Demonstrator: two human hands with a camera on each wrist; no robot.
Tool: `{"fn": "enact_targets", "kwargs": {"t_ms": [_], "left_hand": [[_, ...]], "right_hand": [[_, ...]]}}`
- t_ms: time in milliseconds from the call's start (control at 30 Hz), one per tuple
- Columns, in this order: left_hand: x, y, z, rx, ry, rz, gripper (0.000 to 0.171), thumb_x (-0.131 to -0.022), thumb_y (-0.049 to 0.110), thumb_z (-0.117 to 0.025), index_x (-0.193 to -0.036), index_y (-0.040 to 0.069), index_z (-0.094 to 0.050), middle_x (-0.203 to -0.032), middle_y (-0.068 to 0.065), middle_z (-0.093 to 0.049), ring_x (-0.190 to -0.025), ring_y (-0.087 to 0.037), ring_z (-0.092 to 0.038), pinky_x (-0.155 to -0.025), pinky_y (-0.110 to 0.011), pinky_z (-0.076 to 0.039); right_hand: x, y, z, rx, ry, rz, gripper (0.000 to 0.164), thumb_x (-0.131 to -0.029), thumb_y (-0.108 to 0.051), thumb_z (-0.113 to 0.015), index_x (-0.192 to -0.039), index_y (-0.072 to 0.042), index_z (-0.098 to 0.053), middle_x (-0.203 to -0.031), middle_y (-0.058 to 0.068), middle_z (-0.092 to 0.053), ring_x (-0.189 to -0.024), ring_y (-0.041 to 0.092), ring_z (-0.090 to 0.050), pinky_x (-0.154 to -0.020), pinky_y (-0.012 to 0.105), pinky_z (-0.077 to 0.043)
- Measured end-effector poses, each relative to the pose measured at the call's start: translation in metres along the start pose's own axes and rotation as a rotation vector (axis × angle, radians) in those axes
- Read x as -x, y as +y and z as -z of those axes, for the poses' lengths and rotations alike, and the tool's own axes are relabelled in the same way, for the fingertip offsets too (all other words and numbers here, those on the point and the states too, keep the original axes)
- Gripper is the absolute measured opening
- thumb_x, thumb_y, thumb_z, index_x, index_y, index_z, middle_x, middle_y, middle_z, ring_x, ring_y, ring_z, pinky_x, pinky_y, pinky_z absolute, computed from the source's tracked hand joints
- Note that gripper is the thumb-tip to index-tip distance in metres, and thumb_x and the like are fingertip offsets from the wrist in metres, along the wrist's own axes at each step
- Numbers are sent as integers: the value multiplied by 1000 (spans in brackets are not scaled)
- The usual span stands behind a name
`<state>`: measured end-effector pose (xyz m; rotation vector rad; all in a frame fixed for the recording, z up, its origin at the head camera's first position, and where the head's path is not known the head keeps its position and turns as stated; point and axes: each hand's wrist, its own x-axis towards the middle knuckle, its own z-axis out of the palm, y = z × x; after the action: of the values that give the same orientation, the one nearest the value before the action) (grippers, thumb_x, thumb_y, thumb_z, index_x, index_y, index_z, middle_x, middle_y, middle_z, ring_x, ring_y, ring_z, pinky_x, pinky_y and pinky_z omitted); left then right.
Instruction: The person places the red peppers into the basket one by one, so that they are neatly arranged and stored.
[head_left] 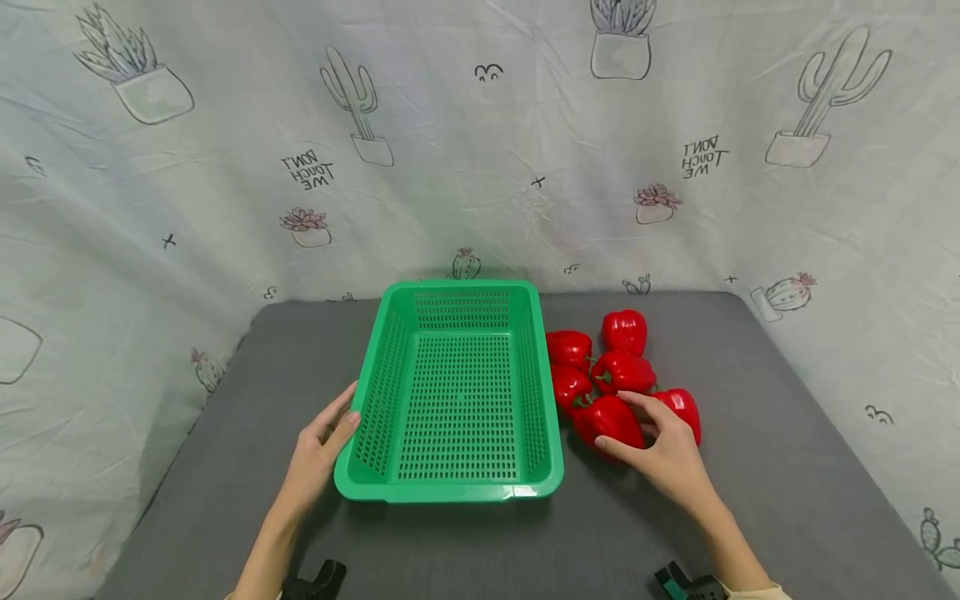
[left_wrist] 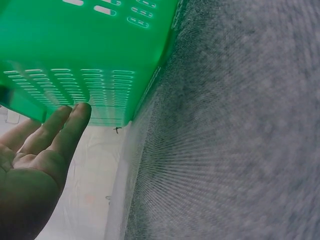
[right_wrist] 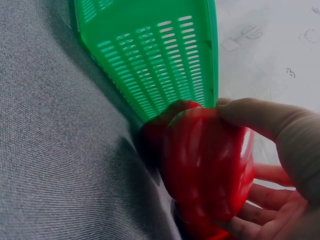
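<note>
A green plastic basket (head_left: 457,493) with slotted walls stands on the grey table. At its left rim is my left hand (head_left: 324,442), thumb against the rim; the left wrist view shows fairly straight fingers (left_wrist: 70,132) by the slotted outer wall. My right hand (head_left: 663,450) grips the nearest red bell pepper (head_left: 606,421), which has a green stem. In the right wrist view the thumb lies on one side of this pepper (right_wrist: 205,160) and the fingers on the other. Several more red bell peppers (head_left: 624,371) lie close together, right of the basket.
The grey table (head_left: 480,550) runs up to a pale curtain (head_left: 450,167) printed with cacti, at the back and both sides. One pepper (head_left: 624,332) sits farthest back; another (head_left: 681,410) lies right beside my right hand.
</note>
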<state>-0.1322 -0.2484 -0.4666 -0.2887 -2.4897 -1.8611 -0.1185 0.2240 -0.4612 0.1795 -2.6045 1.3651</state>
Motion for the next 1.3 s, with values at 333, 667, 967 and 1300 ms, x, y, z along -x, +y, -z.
{"fn": "enact_targets", "kwargs": {"t_ms": [333, 667, 967, 1300], "left_hand": [[-2, -3, -10, 61, -49, -37, 50, -107, 17, -44, -155, 27, -32, -152, -6, -38, -129, -19, -47, -95, -27, -45], [-2, -4, -10, 57, -20, -36, 50, -107, 17, -45, -155, 25, -34, -151, -5, -40, -128, -19, -48, -94, -26, -45], [-1, -5, -7, 40, -11, -50, 50, -107, 17, -45, -155, 25, -34, -152, -4, -39, -130, -17, -47, -96, -24, -43], [1, -3, -3, 52, -16, -51, 50, -107, 16, -45, -155, 23, -33, -151, -7, -40, -125, -19, -52, -93, -26, -46]], "right_hand": [[8, 1, 5, 6, 44, -33, 66, -79, -25, -86, -136, -10, -56, -119, 6, -57, -99, 24, -58, -75, 23, -53], [8, 3, 5, -6, 106, -11, 65, -79, -17, -85, -136, -8, -55, -121, 4, -53, -103, 18, -51, -79, 12, -47], [4, 1, 4, -64, 156, 10, 67, -78, -8, -85, -138, -8, -54, -123, 4, -51, -103, 14, -51, -81, 11, -46], [2, 1, 2, -116, 189, 28, 69, -77, -1, -83, -139, -3, -52, -125, 2, -50, -105, 13, -50, -84, 11, -45]]}}
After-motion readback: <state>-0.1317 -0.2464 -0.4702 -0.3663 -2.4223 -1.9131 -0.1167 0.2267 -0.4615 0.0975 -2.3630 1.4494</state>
